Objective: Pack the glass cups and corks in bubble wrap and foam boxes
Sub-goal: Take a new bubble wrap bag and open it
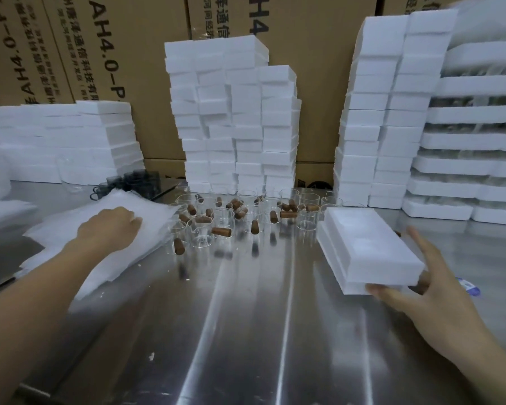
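Several clear glass cups (200, 229) and brown corks (221, 231) lie scattered across the middle of the steel table (246, 317). At the left lies a stack of white bubble wrap sheets (105, 258). My left hand (111, 226) rests on top of it, fingers curled down into the top sheet. At the right a closed white foam box (365, 247) sits slightly tilted. My right hand (421, 285) touches its near right corner, thumb along the front edge and fingers straight beside it. Something brown shows under that corner.
Tall stacks of white foam boxes (234, 118) stand behind the cups and at the right (386, 112), and a lower one stands at the left (70, 135). Foam trays (473, 141) are piled far right. Dark glass cups (135, 182) sit at the back left, with cardboard cartons (114, 48) behind.
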The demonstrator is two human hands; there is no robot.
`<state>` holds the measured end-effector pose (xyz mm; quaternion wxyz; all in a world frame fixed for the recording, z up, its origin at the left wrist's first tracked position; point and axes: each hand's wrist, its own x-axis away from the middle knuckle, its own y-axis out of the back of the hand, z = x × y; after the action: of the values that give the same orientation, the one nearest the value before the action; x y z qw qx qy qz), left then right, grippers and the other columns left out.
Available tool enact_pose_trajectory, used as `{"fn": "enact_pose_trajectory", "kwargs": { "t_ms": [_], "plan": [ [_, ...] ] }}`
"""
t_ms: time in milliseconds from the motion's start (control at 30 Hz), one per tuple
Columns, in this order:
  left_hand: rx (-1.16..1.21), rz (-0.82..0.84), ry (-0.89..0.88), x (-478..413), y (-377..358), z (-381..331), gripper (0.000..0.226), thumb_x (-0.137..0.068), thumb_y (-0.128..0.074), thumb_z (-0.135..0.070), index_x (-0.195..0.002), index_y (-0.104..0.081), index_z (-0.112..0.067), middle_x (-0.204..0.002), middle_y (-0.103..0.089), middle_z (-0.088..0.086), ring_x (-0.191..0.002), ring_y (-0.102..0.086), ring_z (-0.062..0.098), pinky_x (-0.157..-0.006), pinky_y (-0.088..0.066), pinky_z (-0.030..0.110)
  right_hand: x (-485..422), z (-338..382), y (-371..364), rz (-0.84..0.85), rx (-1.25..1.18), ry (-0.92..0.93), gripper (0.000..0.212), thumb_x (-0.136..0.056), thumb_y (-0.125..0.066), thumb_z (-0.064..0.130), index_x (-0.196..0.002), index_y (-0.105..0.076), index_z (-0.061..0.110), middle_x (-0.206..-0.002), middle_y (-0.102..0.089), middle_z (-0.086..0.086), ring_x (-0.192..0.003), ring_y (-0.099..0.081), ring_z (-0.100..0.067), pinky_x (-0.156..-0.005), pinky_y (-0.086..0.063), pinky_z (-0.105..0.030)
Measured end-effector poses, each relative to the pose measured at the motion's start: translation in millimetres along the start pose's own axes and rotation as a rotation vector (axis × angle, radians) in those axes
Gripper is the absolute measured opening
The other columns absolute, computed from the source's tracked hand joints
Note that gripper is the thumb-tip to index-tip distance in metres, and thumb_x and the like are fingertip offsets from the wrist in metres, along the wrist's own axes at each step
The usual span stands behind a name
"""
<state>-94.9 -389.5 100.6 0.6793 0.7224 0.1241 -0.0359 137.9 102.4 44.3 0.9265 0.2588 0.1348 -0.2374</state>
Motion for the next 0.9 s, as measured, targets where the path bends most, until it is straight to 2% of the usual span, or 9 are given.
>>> {"fn": "enact_pose_trajectory", "kwargs": {
  "t_ms": [67,200,333,500,600,700,800,867,900],
  "plan": [
    [0.010,-0.036,-0.006,4.5,2.9,3.9,0.045,-0.112,-0.044,-0.049,-0.134,-0.069,-0.018,-0.135,-0.069,0.012,-0.117,-0.063,0.037,-0.096,-0.054,0.045,-2.5,4.0,6.3,-0.050,-0.022,-0.015,0.109,-0.067,-0.094,0.042,-0.135,-0.019,0.085,-0.088,-0.066,0.040,-0.095,-0.063,0.009,-0.082,-0.051,-0.034],
    [0.097,-0.141,0.038,9.0,10.8,11.6,0.032,-0.109,-0.054,-0.041,-0.105,-0.083,-0.028,-0.096,-0.073,0.007,-0.082,-0.064,0.033,-0.077,-0.055,0.040,-7.4,6.0,24.4,-0.232,-0.047,-0.003,0.111,-0.062,-0.093,0.053,-0.145,-0.023,0.075,-0.101,-0.062,0.022,-0.104,-0.066,-0.014,-0.088,-0.051,-0.045],
    [0.238,-0.250,0.095,13.6,41.2,6.0,0.032,-0.105,-0.057,-0.045,-0.105,-0.084,-0.027,-0.090,-0.071,0.012,-0.083,-0.063,0.038,-0.082,-0.056,0.046,-14.6,-4.0,55.1,-0.361,-0.066,-0.078,0.116,-0.052,-0.085,0.079,-0.148,-0.022,0.071,-0.089,-0.065,0.010,-0.101,-0.065,-0.027,-0.089,-0.057,-0.060],
    [0.301,-0.433,-0.177,51.3,103.0,-41.7,0.034,-0.103,-0.057,-0.053,-0.094,-0.084,-0.035,-0.076,-0.069,-0.001,-0.068,-0.060,0.026,-0.059,-0.048,0.033,-22.9,-20.2,76.7,-0.414,-0.076,-0.123,0.123,-0.036,-0.079,0.091,-0.145,-0.026,0.071,-0.088,-0.058,0.003,-0.095,-0.063,-0.023,-0.088,-0.057,-0.041],
    [0.394,-0.281,-0.392,91.2,123.1,-93.7,0.042,-0.104,-0.059,-0.048,-0.080,-0.082,-0.023,-0.065,-0.070,0.001,-0.059,-0.062,0.012,-0.055,-0.044,0.027,-24.8,-20.7,73.7,-0.449,-0.051,-0.121,0.111,-0.046,-0.087,0.071,-0.137,-0.024,0.078,-0.111,-0.065,0.005,-0.106,-0.064,-0.020,-0.093,-0.056,-0.055],
    [0.454,-0.086,-0.500,125.7,110.9,-146.5,0.047,-0.105,-0.057,-0.042,-0.071,-0.069,-0.012,-0.066,-0.063,0.011,-0.054,-0.050,0.017,-0.055,-0.041,0.028,-24.4,-21.3,70.6,-0.464,-0.032,-0.129,0.105,-0.052,-0.089,0.063,-0.134,-0.024,0.079,-0.099,-0.067,0.016,-0.095,-0.065,-0.009,-0.081,-0.054,-0.049],
    [0.503,0.188,-0.615,158.1,66.4,-204.0,0.046,-0.110,-0.051,-0.039,-0.070,-0.048,-0.017,-0.061,-0.043,0.000,-0.049,-0.034,0.012,-0.053,-0.036,0.028,-25.6,-23.6,69.7,-0.446,-0.012,-0.139,0.104,-0.062,-0.095,0.050,-0.135,-0.027,0.078,-0.103,-0.068,0.013,-0.103,-0.068,-0.018,-0.088,-0.056,-0.053],
    [0.326,0.374,-0.744,177.2,22.5,-239.3,0.024,-0.110,-0.046,-0.031,-0.101,-0.060,-0.013,-0.084,-0.061,0.006,-0.074,-0.061,0.017,-0.071,-0.053,0.035,-26.1,-27.5,70.9,-0.422,0.009,-0.142,0.107,-0.067,-0.096,0.044,-0.145,-0.027,0.068,-0.112,-0.065,0.006,-0.111,-0.065,-0.023,-0.098,-0.054,-0.057],
    [0.231,0.426,-0.775,184.6,1.1,-251.4,0.027,-0.112,-0.042,-0.031,-0.122,-0.060,-0.014,-0.113,-0.066,0.014,-0.106,-0.066,0.030,-0.092,-0.055,0.046,-26.9,-30.8,72.3,-0.406,0.022,-0.152,0.110,-0.068,-0.096,0.042,-0.148,-0.025,0.063,-0.115,-0.064,0.004,-0.113,-0.064,-0.024,-0.100,-0.053,-0.059]
  ]
}}
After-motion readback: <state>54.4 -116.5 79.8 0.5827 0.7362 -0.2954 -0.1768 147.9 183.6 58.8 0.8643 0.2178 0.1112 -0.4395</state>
